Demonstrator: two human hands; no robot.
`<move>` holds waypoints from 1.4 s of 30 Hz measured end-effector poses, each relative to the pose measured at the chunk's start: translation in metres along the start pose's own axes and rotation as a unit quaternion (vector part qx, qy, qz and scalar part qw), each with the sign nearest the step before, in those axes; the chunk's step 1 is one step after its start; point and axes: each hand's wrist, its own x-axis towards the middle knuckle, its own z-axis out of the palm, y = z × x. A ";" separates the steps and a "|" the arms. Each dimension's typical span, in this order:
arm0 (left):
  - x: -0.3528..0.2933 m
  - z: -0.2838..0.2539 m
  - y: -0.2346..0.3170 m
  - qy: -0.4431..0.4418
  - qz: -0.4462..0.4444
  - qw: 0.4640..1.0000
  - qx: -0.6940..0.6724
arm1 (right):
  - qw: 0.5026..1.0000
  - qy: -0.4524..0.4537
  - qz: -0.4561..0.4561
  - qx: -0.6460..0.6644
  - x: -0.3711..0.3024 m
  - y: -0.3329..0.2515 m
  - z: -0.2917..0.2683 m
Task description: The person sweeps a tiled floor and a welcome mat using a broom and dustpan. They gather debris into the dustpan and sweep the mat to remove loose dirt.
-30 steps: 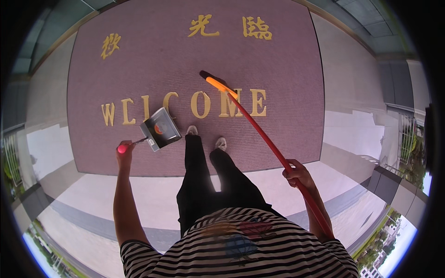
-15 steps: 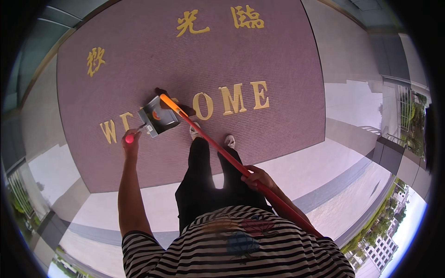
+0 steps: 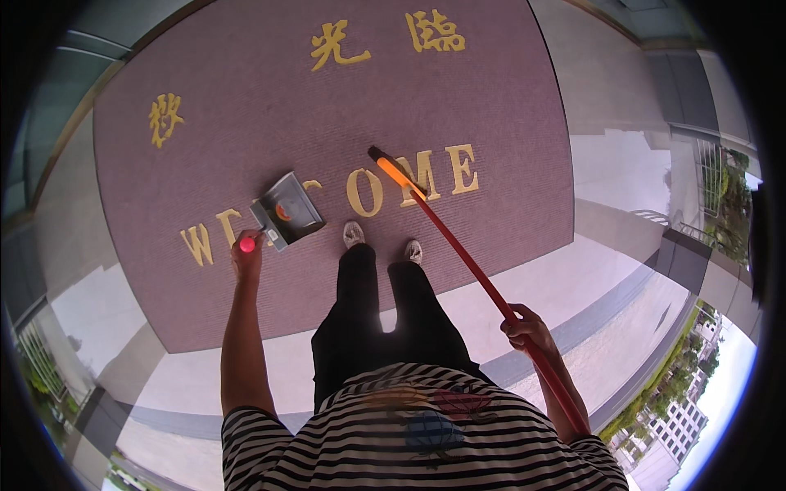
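Closed round the top of a long-handled dustpan is my left hand (image 3: 247,260); the handle ends in a pink-red cap. Below it the grey dustpan (image 3: 301,214) is over the mat, its mouth turned to the right, with a small orange-red patch visible inside. My right hand (image 3: 528,327) grips the red pole of a broom (image 3: 467,254) well up its length. The broom's orange head with dark bristles lies across the mat's lettering, to the right of the dustpan and apart from it. Whether the dustpan touches the mat, I cannot tell.
I stand with both shoes (image 3: 354,235) on a large purple-brown mat (image 3: 270,98) with raised yellow lettering. Pale floor tiles (image 3: 610,184) surround it. Glass panels are at the far left; railings, greenery and a white building (image 3: 675,434) show at the right.
The broom head has swung right, away from the dustpan, and my right hand has moved outward with the pole. The dustpan and my left hand have shifted slightly right.
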 end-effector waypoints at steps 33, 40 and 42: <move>0.137 -0.026 0.025 0.066 -0.062 0.994 -0.060 | 0.967 -0.157 -0.010 0.201 0.163 -0.093 0.073; 0.181 -0.046 0.052 0.076 -0.063 0.993 -0.062 | 0.966 -0.232 0.073 0.083 0.138 -0.151 0.135; 0.187 -0.054 0.059 0.074 -0.058 0.992 -0.079 | 0.973 -0.221 0.037 0.062 0.134 -0.179 0.123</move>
